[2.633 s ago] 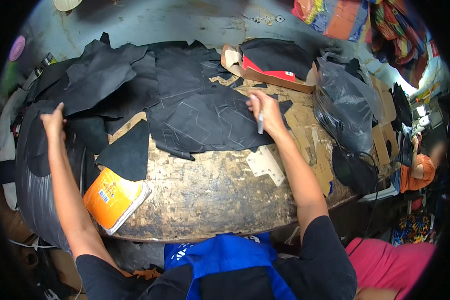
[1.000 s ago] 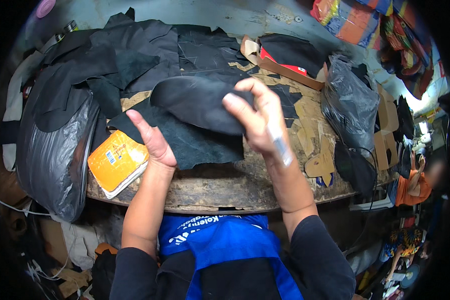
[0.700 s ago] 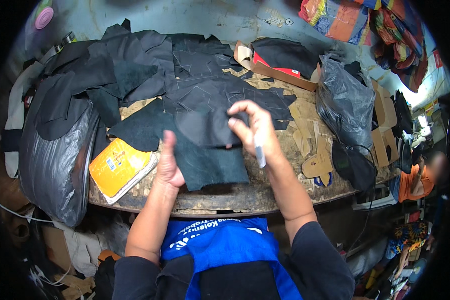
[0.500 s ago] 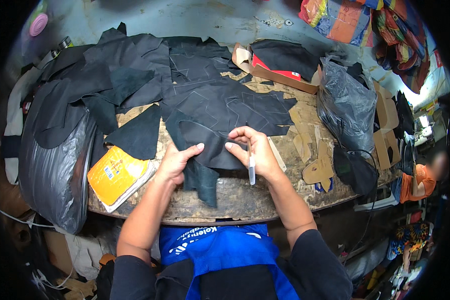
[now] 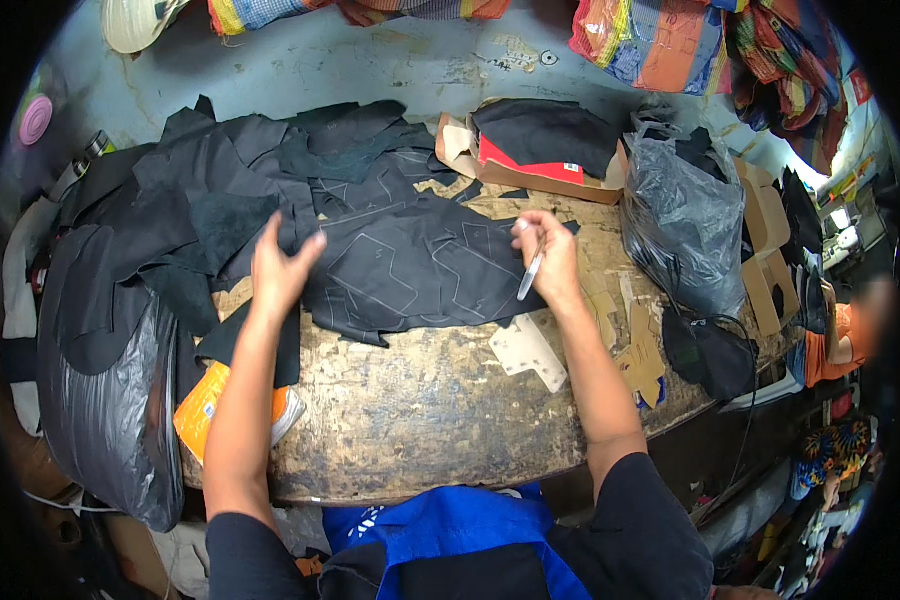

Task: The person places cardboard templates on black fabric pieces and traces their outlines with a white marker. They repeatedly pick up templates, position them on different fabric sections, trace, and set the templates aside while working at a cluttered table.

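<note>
A black leather sheet [image 5: 425, 262] with pale pattern outlines drawn on it lies flat across the middle of the table. Above its left edge my left hand [image 5: 282, 268] is open, thumb apart from the fingers, holding nothing. Over the sheet's right end, my right hand [image 5: 555, 262] closes round a slim pen [image 5: 531, 278] with a clear, whitish barrel pointing down toward me. A pale cut-out template [image 5: 528, 352] lies just below that hand, and brown card templates [image 5: 643, 350] are to its right.
More black leather [image 5: 220, 170] is heaped at the back left, over a bulging plastic bag [image 5: 105, 400]. An orange packet [image 5: 202, 405] lies by my left forearm. At the back right stand an open cardboard box [image 5: 530, 178] and a grey plastic bag [image 5: 685, 225].
My left hand has let go of the leather and moved left and away from me. The near leather no longer hangs toward me. My right hand, still with the pen, has moved right and farther off.
</note>
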Tool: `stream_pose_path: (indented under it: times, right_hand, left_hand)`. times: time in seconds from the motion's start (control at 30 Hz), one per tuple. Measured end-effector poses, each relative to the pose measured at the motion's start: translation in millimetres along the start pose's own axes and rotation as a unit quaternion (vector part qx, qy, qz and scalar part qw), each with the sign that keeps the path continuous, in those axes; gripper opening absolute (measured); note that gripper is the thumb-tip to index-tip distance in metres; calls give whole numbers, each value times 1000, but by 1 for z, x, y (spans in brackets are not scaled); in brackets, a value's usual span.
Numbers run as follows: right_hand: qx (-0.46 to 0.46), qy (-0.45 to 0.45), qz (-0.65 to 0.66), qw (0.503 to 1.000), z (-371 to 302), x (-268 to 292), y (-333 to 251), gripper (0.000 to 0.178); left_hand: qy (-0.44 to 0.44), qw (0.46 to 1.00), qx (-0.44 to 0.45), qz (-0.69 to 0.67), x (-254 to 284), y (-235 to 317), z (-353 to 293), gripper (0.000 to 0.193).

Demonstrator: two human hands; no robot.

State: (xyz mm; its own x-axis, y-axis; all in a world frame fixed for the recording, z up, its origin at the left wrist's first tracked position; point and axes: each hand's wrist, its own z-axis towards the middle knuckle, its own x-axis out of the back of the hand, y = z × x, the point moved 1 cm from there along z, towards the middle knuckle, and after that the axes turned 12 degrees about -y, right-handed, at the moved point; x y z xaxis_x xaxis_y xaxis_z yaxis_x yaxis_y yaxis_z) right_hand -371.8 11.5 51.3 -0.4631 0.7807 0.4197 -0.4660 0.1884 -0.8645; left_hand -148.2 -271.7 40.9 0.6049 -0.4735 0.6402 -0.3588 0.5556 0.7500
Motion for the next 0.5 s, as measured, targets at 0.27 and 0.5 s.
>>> stream_pose_path:
  times: [0.27,0.5]
  right_hand:
    - [80,112,-226,964,107,23,7,15]
    - [-122,-48,-432,892,171,15,47,28]
  left_hand:
    - [35,990,7,134,-17,-39,-70,73]
    - [40,993,16,109,-14,-42,-68,67]
